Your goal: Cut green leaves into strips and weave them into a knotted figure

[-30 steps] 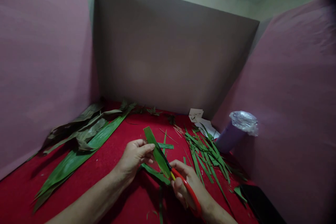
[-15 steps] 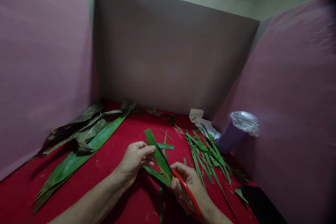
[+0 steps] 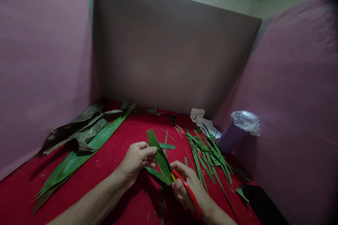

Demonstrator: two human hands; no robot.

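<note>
Pink panels (image 3: 44, 59) flank the red surface (image 3: 18, 197) I'm viewing remotely. At left I see dried leaves (image 3: 68, 130) over a long green leaf (image 3: 62, 168). Mid-view, my left hand's (image 3: 136, 160) grip pinches a raised leaf strip (image 3: 162, 161); my right hand's (image 3: 195, 182) grip wraps red-handled scissors (image 3: 191, 194) against it. Further right, narrow strips (image 3: 208, 156) lie near a purple cylinder (image 3: 229, 137).

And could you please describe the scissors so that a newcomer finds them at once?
On the red surface, go to the near middle, where the right hand is. It holds the scissors against a green leaf strip. Their curved red handle sets them apart from the green leaf pieces around.
</note>
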